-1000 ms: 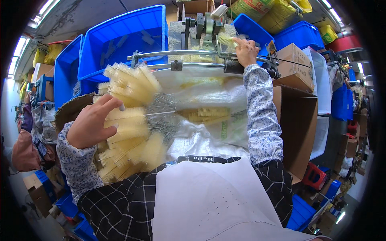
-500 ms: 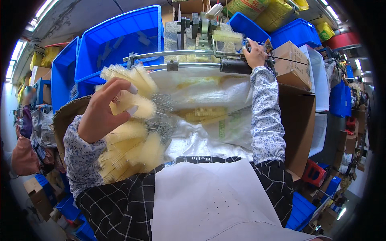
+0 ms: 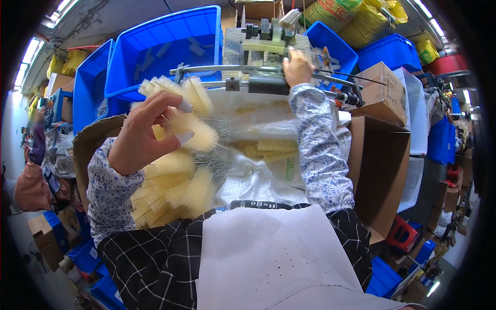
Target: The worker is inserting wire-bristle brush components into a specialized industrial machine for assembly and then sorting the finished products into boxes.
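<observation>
My right hand (image 3: pixel 298 68) grips the sliding carriage of a bench machine (image 3: pixel 266 31); its fingertips are partly blurred. Just left of those fingers, a pale yellow bristle brush (image 3: pixel 261 47) lies across the machine, smeared by motion. Over a heap of pale yellow wire-stemmed brushes (image 3: pixel 175 178) hovers my left hand (image 3: pixel 147 132), fingers curved, with white covers on the thumb and a fingertip. A gap shows between thumb and finger, and nothing is held there. The brushes' wire stems (image 3: pixel 212 168) point right. Two metal rails (image 3: pixel 206 85) run in front of the machine.
A big blue bin (image 3: pixel 165 46) with pale pieces inside stands at the back left. Several brushes (image 3: pixel 271 147) lie on white sacking (image 3: pixel 253 178) in front of me. To the right are an open cardboard box (image 3: pixel 382 170) and a closed carton (image 3: pixel 380 93).
My right hand has slid left along the rails with the carriage, and the brush at the machine has shifted left. My left hand keeps its curved pose over the heap. The view has shifted slightly.
</observation>
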{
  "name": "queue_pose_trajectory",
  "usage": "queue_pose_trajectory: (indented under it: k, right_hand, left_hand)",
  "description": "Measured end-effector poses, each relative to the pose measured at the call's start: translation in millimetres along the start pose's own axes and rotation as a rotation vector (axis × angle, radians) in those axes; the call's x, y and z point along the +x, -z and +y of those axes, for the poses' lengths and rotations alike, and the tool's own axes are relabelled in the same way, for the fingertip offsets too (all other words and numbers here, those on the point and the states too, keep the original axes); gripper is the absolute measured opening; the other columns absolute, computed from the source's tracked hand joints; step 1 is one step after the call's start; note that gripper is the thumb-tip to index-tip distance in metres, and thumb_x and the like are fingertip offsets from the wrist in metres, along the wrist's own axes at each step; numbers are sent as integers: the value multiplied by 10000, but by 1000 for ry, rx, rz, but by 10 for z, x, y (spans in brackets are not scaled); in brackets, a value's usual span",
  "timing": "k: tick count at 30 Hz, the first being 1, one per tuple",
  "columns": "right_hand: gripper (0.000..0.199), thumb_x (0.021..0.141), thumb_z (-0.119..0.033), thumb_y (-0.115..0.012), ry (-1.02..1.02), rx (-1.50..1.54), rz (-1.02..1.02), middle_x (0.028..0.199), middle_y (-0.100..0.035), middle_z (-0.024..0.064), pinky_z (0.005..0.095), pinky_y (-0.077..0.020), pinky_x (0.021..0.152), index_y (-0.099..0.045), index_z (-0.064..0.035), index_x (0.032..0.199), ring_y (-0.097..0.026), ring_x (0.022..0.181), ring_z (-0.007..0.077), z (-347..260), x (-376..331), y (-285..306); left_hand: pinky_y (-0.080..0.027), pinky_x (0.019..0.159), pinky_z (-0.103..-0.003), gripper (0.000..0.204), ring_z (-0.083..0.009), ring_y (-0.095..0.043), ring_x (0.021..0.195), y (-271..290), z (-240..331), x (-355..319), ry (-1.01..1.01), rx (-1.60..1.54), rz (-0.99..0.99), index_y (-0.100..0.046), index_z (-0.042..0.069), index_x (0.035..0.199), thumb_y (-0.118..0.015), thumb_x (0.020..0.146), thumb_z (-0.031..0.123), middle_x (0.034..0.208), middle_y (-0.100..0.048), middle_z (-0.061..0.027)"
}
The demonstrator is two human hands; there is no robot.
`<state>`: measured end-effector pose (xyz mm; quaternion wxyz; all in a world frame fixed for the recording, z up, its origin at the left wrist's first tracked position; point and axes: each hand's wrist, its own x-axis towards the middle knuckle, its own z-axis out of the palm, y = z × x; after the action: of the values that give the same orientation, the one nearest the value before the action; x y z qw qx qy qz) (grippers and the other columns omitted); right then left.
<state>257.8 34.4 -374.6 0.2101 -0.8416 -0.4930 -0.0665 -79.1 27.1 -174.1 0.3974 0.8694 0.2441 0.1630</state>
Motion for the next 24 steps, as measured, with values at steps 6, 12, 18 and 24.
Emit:
queue_pose_trajectory:
  k: [6, 12, 18, 24]
  right_hand:
    - [366, 751, -216, -546, 37, -4, 10, 1009, -545, 53, 434, -378, 745, -524, -102, 1098, -527, 931, 225, -164, -23, -15]
    - [350, 721, -211, -586, -4, 22, 15, 1025, -558, 81, 410, -399, 775, -559, -109, 1055, -527, 957, 251, 433, 24, 122]
    - [347, 725, -254, -591, 43, 41, 28, 1041, -561, 62, 435, -384, 790, -567, -121, 1044, -529, 961, 240, 1118, 109, 137]
    - [249, 808, -318, -470, 102, -193, 44, 1013, -583, 12, 413, -321, 891, -601, -206, 987, -488, 964, 299, 1419, 393, 307]
  left_hand:
    - [-434, 677, -259, 383, -186, -504, 823, -40, 98, 84, -35, 93, -78, -494, 58, 971, -639, 624, -16, 968, -493, -72]
    - [-419, 682, -245, 383, -164, -496, 840, 3, 7, -15, -71, 123, -79, -470, 70, 966, -628, 634, -36, 987, -469, -66]
    - [-424, 664, -257, 372, -179, -501, 826, 17, -128, -81, -18, 69, -18, -482, 69, 970, -625, 639, -22, 961, -488, -62]
    - [-463, 635, -220, 218, -169, -488, 845, -48, -204, 83, -139, -96, -74, -471, 67, 945, -557, 757, -3, 910, -442, -59]
